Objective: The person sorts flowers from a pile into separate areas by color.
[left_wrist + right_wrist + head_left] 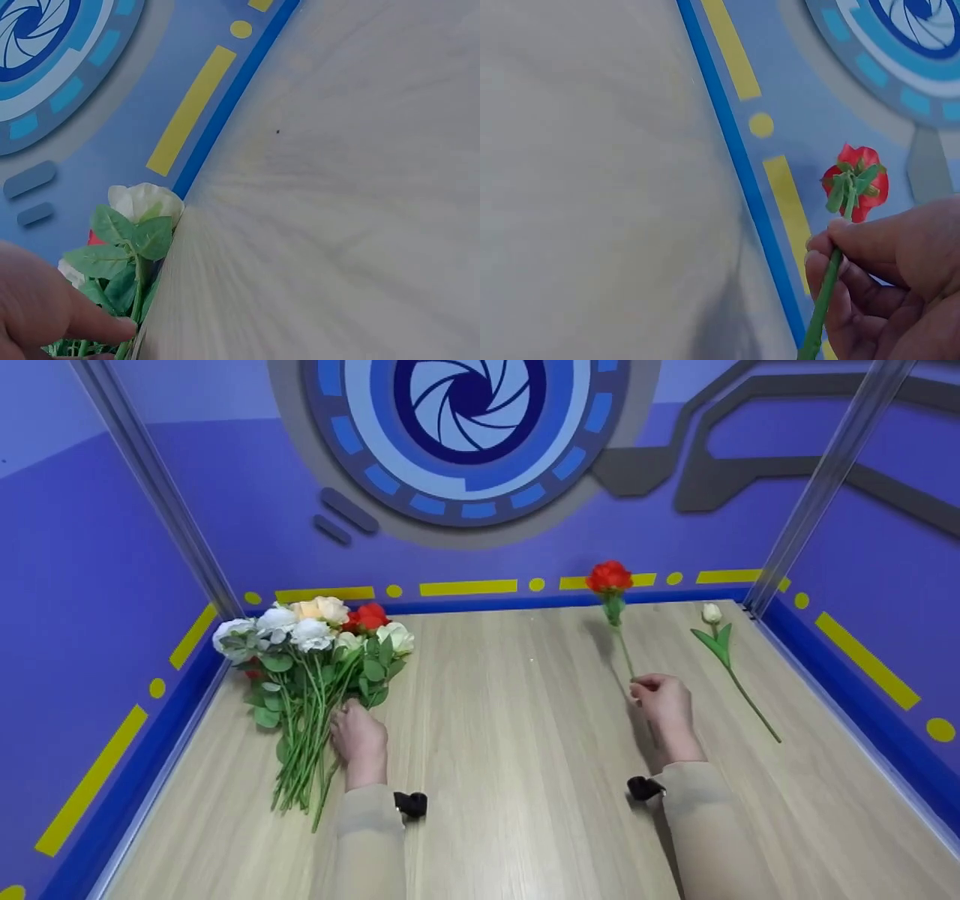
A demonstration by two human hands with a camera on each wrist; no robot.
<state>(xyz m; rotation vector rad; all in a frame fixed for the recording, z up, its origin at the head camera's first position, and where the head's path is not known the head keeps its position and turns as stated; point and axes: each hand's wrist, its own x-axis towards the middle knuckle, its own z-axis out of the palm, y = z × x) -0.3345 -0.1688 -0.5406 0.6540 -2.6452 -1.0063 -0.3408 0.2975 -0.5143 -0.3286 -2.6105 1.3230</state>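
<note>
My right hand [667, 706] pinches the green stem of a red artificial flower [609, 577], raised over the table with its bloom toward the back wall. The right wrist view shows thumb and fingertips on that stem [823, 307]. On the left lies a bunch of flowers [304, 712], with white, cream, peach and red blooms and long green stems. At the right side of this bunch, my left hand [358, 735] has its fingers curled at a stem. Close up, its thumb and forefinger pinch the stem of a white rose [146, 202] with green leaves.
A single white tulip [712, 613] with green leaves lies at the right of the wooden table [487, 750]. Blue printed walls [480, 562] enclose the table at the back and both sides, with metal posts [817, 480] at the corners.
</note>
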